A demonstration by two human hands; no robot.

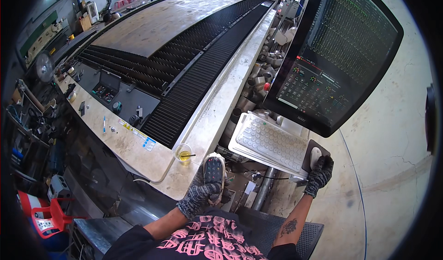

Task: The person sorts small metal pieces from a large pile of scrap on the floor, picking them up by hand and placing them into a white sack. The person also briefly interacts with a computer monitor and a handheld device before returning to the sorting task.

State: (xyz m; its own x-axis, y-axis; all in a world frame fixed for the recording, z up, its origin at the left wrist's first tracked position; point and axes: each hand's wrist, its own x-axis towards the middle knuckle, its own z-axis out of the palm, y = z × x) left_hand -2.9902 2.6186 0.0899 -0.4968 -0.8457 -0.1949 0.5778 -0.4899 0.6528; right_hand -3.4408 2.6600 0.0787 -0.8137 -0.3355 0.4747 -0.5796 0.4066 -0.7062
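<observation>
We see our left hand, in a grey knit glove, wrapped around a handheld remote with rows of small buttons, so this hand is closed tight on it, just in front of our chest and near the corner of the big cutting machine table. Our right hand, gloved too, lies curled over a white mouse on a dark mouse pad, beside the white keyboard and under the large dark screen. We think a few things could go wrong here. The thick glove could make a thumb press the wrong small button on the remote, because the buttons sit close together. The remote could also slip and fall to the floor, since one hand holds it alone. A little clear cup of yellow drink stands on the table corner, just beside the remote, and a bump from the left hand could tip it and spill it. With our eyes on the screen, we may not watch the long dark slats and the metal sheet on the machine.
</observation>
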